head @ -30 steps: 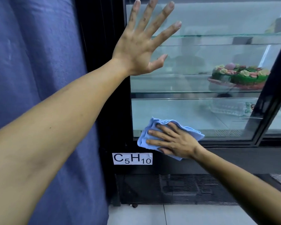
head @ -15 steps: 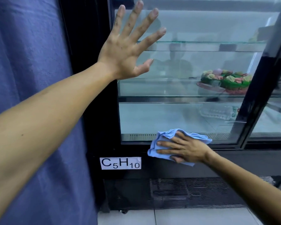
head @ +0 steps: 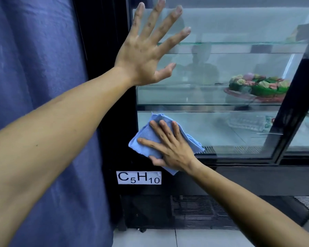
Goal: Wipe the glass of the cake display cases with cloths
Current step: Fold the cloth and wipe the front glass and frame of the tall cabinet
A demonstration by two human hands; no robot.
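Observation:
The glass front (head: pixel 221 72) of a black-framed cake display case fills the upper right. My left hand (head: pixel 148 49) is flat against the glass near its upper left corner, fingers spread, holding nothing. My right hand (head: pixel 169 147) presses a crumpled light blue cloth (head: pixel 144 139) against the lower left corner of the glass, where pane meets black frame. The cloth's lower tip hangs over the frame below the wrist.
Inside, a green cake with pastel flowers (head: pixel 257 86) sits on a glass shelf at right. A dark blue curtain (head: pixel 34 68) hangs left of the case. A white label reading C5H10 (head: pixel 138 177) is stuck on the base above a vent grille (head: pixel 194 209). A black post (head: pixel 292 107) divides the panes.
My right hand with the cloth has slid from the bottom frame up and left onto the lower corner of the glass. The left hand stays flat on the pane.

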